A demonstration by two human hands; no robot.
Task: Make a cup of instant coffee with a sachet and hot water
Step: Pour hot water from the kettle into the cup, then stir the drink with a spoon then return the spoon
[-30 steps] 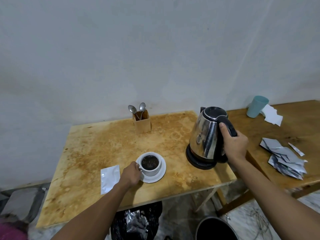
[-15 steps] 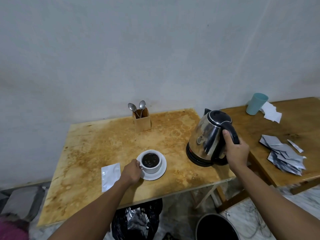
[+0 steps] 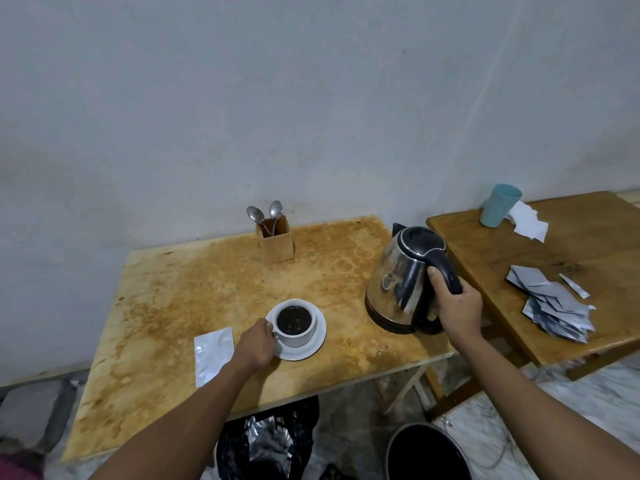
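A white cup [image 3: 298,332] with dark coffee granules inside stands on a white saucer [image 3: 317,342] on the stained wooden table [image 3: 173,299]. My left hand [image 3: 255,346] grips the cup's handle on its left side. A steel kettle [image 3: 398,282] with a black lid and handle tilts a little leftward over its black base. My right hand [image 3: 455,306] is closed around the kettle's handle. A silver sachet [image 3: 212,355] lies flat on the table left of my left hand.
A wooden holder [image 3: 275,242] with two spoons stands at the table's back. A second table [image 3: 561,271] on the right carries a teal cup [image 3: 498,205], white paper and a heap of silver sachets [image 3: 554,303]. Below are a black bag [image 3: 266,441] and a dark bucket [image 3: 427,452].
The kettle has tilted and risen slightly off its base in my right hand. My left hand stays on the cup's handle.
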